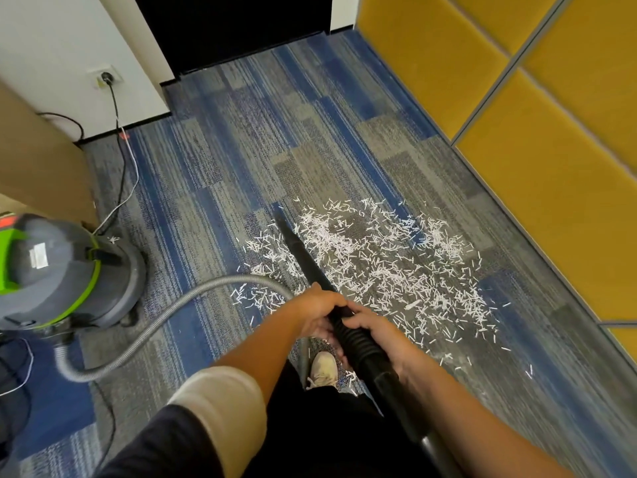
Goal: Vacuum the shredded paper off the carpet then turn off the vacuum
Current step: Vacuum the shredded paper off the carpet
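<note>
- Gripped black wand (303, 251) with both hands, near centre, hands touching each other.
- Wrapped left hand (319, 310) round the wand from the left side, at the farther hold; fingers curled under it, fingertips hidden.
- Closed right hand (379, 334) over the ribbed black cuff (351, 336) just nearer; fingers curled together round it, thumb on top.
- Saw wand slanted away and leftward, narrow tip down at the carpet (241, 150) by the far-left edge of the mess; could not tell whether it touched.
- Found shredded paper (396, 263) strewn thick over the blue-and-grey carpet, centre to right, with thinner strays to the left of the wand and near the shoe (324, 369).
- Noted grey and green vacuum canister (62, 270) standing on the carpet at left, well apart from the paper.
- Traced grey hose (165, 315) from the canister's near side, looping up and rightward toward the hands.
- Followed power cord (122, 160) from the canister's far side to a plug in the wall socket (105, 77), far left.
- Logged yellow padded panels (534, 167) along the right edge.
</note>
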`<state>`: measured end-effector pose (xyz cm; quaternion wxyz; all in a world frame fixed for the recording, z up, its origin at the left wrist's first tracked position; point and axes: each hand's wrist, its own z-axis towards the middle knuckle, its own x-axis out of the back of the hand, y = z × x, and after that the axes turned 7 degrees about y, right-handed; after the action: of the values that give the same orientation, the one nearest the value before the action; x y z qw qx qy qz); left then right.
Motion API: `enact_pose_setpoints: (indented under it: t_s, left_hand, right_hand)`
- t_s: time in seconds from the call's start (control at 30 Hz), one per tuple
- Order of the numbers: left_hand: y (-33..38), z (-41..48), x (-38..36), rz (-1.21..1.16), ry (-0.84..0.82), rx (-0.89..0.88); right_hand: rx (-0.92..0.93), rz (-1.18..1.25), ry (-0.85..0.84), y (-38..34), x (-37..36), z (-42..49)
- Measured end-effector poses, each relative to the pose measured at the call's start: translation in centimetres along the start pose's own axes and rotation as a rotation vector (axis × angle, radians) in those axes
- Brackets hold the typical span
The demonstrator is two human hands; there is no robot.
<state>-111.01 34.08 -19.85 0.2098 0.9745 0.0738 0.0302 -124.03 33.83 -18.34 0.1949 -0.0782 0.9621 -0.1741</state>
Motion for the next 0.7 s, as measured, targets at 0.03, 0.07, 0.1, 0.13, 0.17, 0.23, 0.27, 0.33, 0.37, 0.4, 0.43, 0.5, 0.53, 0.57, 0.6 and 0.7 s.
enact_pose_setpoints:
  t_s: [0.03, 0.07, 0.1, 0.13, 0.17, 0.23, 0.27, 0.33, 0.37, 0.4, 0.43, 0.5, 0.53, 0.57, 0.6, 0.7]
  left_hand:
    - [0.1, 0.0, -0.5, -0.014, 0.005, 0.007]
    - [0.1, 0.1, -0.8, -0.022, 0.015, 0.011]
    - [0.0, 0.2, -1.1, -0.015, 0.023, 0.010]
    - [0.0, 0.2, -1.5, -0.010, 0.028, 0.008]
    - [0.0, 0.2, -1.7, -0.005, 0.025, 0.005]
    - [-0.1, 0.3, -1.9, -0.008, 0.024, 0.005]
    - [-0.1, 0.4, -2.0, -0.003, 0.031, 0.005]
    - [-0.2, 0.5, -1.9, 0.016, 0.035, 0.005]
    - [-0.1, 0.4, -1.8, 0.020, 0.034, 0.004]
    - [-0.1, 0.5, -1.7, 0.020, 0.032, 0.005]
    - [0.0, 0.7, -1.6, 0.017, 0.030, 0.005]
    - [0.2, 0.9, -1.6, 0.015, 0.022, 0.004]
    - [0.3, 1.1, -1.7, 0.014, 0.016, 0.003]
    - [0.3, 1.3, -1.7, 0.013, 0.018, 0.000]
    - [0.3, 1.4, -1.7, 0.008, 0.022, -0.004]
    - [0.2, 1.3, -1.7, -0.011, 0.026, 0.001]
  right_hand:
    - [-0.006, -0.006, -0.001, 0.0, 0.5, 0.1]
    - [-0.011, -0.007, -0.001, -0.1, 0.9, 0.1]
    - [-0.017, -0.003, -0.003, -0.1, 1.2, 0.1]
    - [-0.018, -0.003, -0.010, -0.1, 1.5, 0.1]
    - [-0.016, -0.006, -0.014, -0.2, 1.8, 0.0]
    - [-0.014, -0.019, -0.016, -0.3, 2.0, 0.1]
    - [-0.017, -0.025, -0.015, -0.3, 2.0, 0.2]
    - [-0.031, -0.029, -0.010, -0.3, 2.1, 0.4]
    - [-0.039, -0.025, -0.010, -0.3, 2.1, 0.4]
    - [-0.046, -0.016, -0.012, -0.4, 2.1, 0.5]
    - [-0.053, -0.009, -0.014, -0.5, 2.1, 0.6]
    - [-0.056, -0.002, -0.020, -0.8, 2.2, 0.8]
    - [-0.056, 0.001, -0.023, -0.9, 2.2, 0.9]
    - [-0.057, 0.003, -0.023, -1.1, 2.3, 1.0]
    - [-0.061, 0.001, -0.023, -1.1, 2.3, 1.1]
    - [-0.081, -0.022, -0.045, -1.2, 2.4, 1.2]
